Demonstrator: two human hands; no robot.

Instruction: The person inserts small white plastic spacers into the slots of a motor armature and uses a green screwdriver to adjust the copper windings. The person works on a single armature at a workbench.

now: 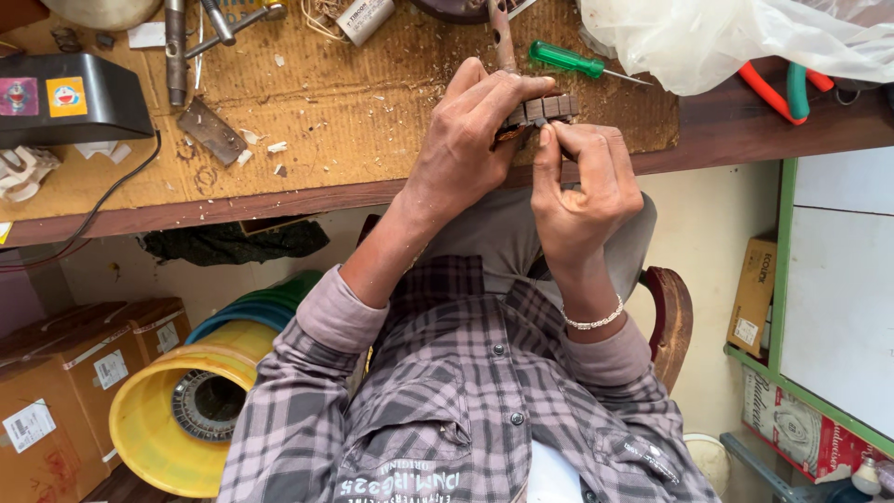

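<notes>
Yellow bucket (154, 433) below bench edge. Both hands over cardboard mat (354, 112): left hand (466, 140) grips dark segmented block (545, 108); right hand (582, 186) fingertips pinched at its underside. Green screwdriver (563, 60) just beyond.

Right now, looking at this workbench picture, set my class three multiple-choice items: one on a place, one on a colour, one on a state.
1. Where does the screwdriver lie?
A. on the cardboard mat, beyond the hands
B. in the yellow tub
C. on the chair

2. What colour is the screwdriver's handle?
A. red
B. green
C. black

3. How is the small ridged dark block held?
A. lying loose on the bench
B. in the left hand, the right hand pinching at its edge
C. clamped in a vice

Answers: 1 A, it rests on the cardboard mat. 2 B, the handle is plainly green. 3 B, both hands meet on it.
</notes>
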